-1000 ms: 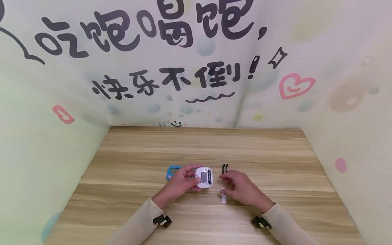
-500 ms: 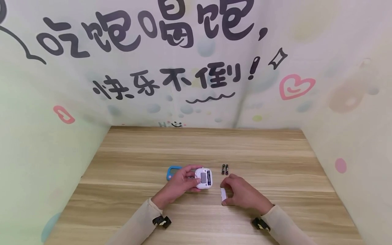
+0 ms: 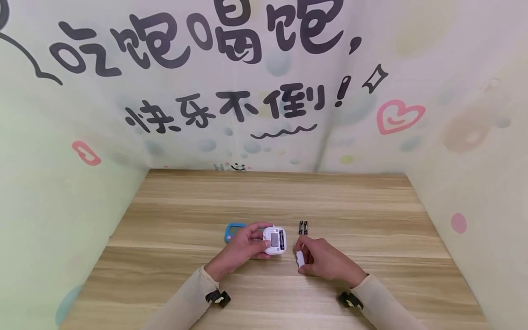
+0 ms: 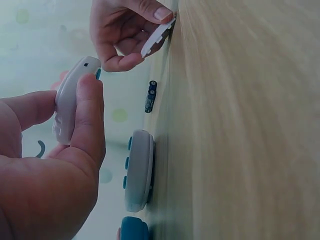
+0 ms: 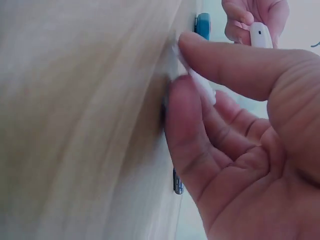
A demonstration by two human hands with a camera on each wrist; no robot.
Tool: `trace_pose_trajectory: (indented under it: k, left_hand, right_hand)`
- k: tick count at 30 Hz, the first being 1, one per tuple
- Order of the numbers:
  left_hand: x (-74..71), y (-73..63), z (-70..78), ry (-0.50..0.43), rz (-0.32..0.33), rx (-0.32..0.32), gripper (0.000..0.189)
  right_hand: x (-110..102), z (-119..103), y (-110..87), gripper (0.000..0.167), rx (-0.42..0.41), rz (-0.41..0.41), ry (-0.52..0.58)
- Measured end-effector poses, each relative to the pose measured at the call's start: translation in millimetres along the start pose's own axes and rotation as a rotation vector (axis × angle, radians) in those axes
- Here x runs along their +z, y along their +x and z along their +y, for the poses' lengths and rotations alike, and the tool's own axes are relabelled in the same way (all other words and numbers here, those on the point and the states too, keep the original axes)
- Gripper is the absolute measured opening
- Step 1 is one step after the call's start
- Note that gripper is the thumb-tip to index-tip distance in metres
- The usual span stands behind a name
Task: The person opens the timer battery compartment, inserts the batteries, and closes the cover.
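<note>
In the head view my left hand point(image 3: 243, 250) holds a small white timer-like device point(image 3: 274, 240), its back turned up. The open battery compartment shows a dark battery point(image 3: 282, 239) along its right side. My right hand point(image 3: 327, 259) pinches a white battery cover point(image 3: 300, 259) by its two ends, between thumb and fingers. The left wrist view shows the cover point(image 4: 157, 39) tilted, small tabs along one edge, just off the table or touching it; I cannot tell which. Two black batteries point(image 3: 303, 228) lie side by side beyond the right hand.
A blue device with a screen point(image 3: 233, 231) lies partly behind the left hand. Another white device with teal buttons point(image 4: 137, 170) rests on the table, mostly hidden in the head view. Printed walls enclose the wooden table point(image 3: 264, 197).
My right hand has come back from near the two batteries to the battery cover on the table, gripped it by its ends and turned it slightly. The left hand has stayed still.
</note>
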State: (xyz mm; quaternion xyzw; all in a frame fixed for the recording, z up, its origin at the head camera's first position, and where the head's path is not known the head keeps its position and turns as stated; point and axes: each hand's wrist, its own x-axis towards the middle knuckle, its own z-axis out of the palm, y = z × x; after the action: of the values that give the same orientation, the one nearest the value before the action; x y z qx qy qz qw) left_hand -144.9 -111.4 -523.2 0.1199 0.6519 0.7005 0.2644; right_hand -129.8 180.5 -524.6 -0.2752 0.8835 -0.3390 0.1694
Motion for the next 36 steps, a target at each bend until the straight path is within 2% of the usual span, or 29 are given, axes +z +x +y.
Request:
trace_pose_trajectory:
  k: [8,17,26,36]
  left_hand:
    - [0.6,0.2,0.2,0.001,0.004,-0.004,0.059]
    - [4.7,-0.4,1.2,0.041,0.011,-0.007,0.055]
    - [7.3,-1.8,1.0,0.034,0.001,-0.007,0.057]
    - [11.0,-2.6,2.1,0.031,-0.007,0.007,0.053]
  right_hand:
    - [-8,-1,1.3,0.029,-0.105,0.044,0.040]
    - [-12,-6,5.7,0.025,-0.164,0.106,0.219]
    - [-14,-16,11.3,0.023,-0.130,0.136,0.437]
    - [-12,-22,15.5,0.022,-0.075,0.165,0.484]
